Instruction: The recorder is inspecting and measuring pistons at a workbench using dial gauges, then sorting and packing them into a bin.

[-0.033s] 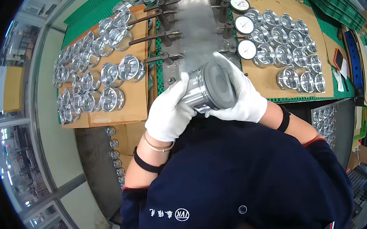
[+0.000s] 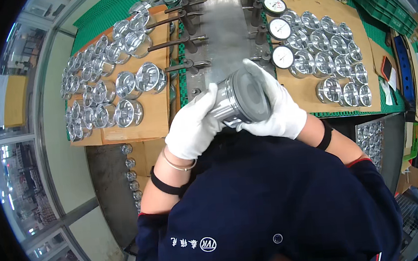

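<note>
Hands: both white-gloved and closed on one metal piston (image 2: 227, 101), which is held up between them in front of the torso, at the near end of a grey metal plate (image 2: 227, 34).

Left hand (image 2: 194, 127): wrapped about the narrower silver end, the thumb laid along the upper side and the fingers curled beneath; the forearm is brought in from lower left, with a bracelet (image 2: 180, 168) and a black band (image 2: 166, 183) worn on it.

Right hand (image 2: 283, 111): cupped around the dark crown end, one digit stretched along its far edge and fingertips tucked under its near edge; the forearm is angled in from lower right, ringed by another black band (image 2: 325, 135).

Piston's direction: the flat dark crown is turned to the right and partly upward, its face exposed to view; the silver end is pointed left.

Long axis: laid mainly left to right, tilted, with the piston not stood upright.

Beside the plate: dial gauges (image 2: 282, 57) are lined up on the right, dark levers (image 2: 167, 45) on the left.

Outer sides: more pistons (image 2: 129, 112) are set on cardboard (image 2: 155, 115) at left; others (image 2: 328, 90) are ranged at right.
</note>
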`<state>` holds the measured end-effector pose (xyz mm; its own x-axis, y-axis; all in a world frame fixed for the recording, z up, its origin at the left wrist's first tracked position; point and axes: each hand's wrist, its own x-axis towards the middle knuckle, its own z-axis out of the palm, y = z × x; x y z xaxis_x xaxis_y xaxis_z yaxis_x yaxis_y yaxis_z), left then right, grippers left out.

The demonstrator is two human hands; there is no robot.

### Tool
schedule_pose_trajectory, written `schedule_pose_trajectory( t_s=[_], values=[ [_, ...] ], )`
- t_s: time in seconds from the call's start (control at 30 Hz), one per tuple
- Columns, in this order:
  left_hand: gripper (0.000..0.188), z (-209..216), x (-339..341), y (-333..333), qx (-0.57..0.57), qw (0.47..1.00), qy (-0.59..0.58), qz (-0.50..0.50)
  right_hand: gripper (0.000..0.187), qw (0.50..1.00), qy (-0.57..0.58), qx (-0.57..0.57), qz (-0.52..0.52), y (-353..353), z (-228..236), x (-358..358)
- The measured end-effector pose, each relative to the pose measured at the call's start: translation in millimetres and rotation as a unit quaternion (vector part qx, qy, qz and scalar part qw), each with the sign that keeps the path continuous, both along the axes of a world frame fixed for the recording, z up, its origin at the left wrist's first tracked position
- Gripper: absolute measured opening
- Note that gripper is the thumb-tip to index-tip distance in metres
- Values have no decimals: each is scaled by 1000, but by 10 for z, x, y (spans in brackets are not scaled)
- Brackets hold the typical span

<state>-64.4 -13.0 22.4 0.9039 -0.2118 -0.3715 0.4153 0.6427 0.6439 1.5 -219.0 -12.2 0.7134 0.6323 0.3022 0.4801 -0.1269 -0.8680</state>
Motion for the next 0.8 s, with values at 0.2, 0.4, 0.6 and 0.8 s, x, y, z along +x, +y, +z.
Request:
schedule_pose_trajectory(
  t_s=[0.2, 0.4, 0.6, 0.8],
  values=[
    [58, -37, 319, 252, 711, 641, -283, -65, 88, 976, -124, -166, -68, 111, -5, 334],
    [86, -150, 712, 137, 747, 506, -412, -127, 85, 973, -142, -169, -69, 211, -156, 442],
    [98, -322, 789, 175, 763, 500, -394, -110, 75, 962, 97, -214, -141, 30, -36, 158],
    [96, -375, 982, 176, 716, 559, -406, -100, 92, 927, 353, -98, -83, 96, -230, 85]
  ],
)
